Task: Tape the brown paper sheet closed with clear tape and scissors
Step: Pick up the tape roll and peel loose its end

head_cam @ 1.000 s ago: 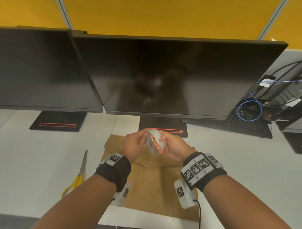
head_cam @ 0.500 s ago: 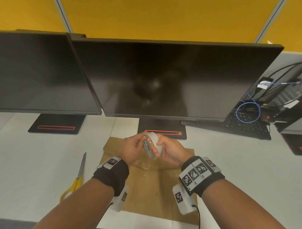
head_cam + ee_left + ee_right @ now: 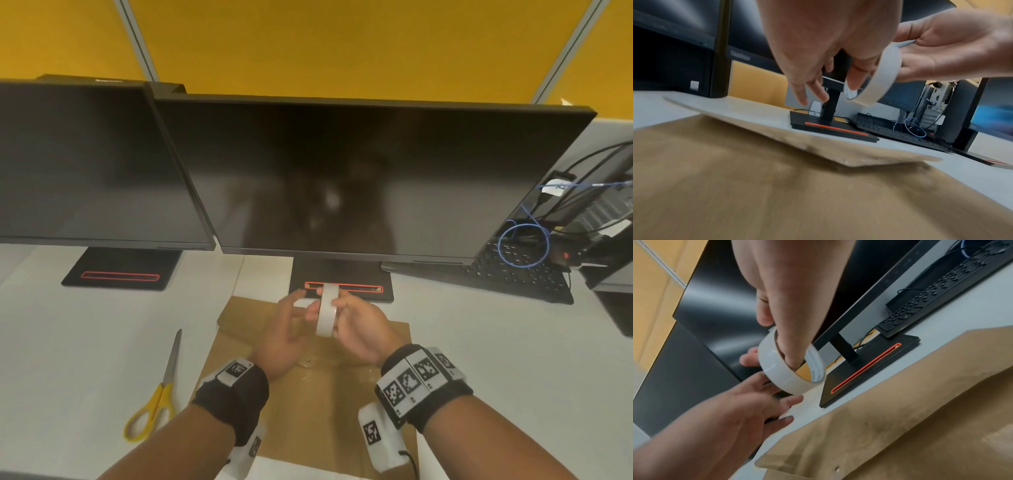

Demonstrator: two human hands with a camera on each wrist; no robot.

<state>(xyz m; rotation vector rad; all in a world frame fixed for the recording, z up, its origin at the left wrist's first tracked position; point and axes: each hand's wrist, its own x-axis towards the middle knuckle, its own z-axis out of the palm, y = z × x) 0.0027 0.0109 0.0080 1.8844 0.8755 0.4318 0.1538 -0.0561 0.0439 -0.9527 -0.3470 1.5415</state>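
A roll of clear tape (image 3: 325,315) is held upright above the far flap of the brown paper sheet (image 3: 308,411), which lies flat on the white desk. My right hand (image 3: 359,329) grips the roll, with a finger through its core (image 3: 793,356) and the thumb on the outside. My left hand (image 3: 281,335) is beside the roll on its left, with spread, fairly straight fingers (image 3: 777,402) touching the roll's outer face (image 3: 777,369). Whether a tape end is lifted I cannot tell. Yellow-handled scissors (image 3: 161,394) lie on the desk left of the paper, with no hand on them.
Two dark monitors (image 3: 359,178) stand close behind the paper, and the nearer stand base (image 3: 342,274) is just past my hands. A black keyboard (image 3: 507,274), a blue cable loop (image 3: 524,245) and a computer are at the back right. The white desk (image 3: 68,342) extends left and right.
My left hand has let go of its pinch on the roll and spread its fingers. The roll has turned edge-on to me in my right hand. The camera view has tilted slightly downward.
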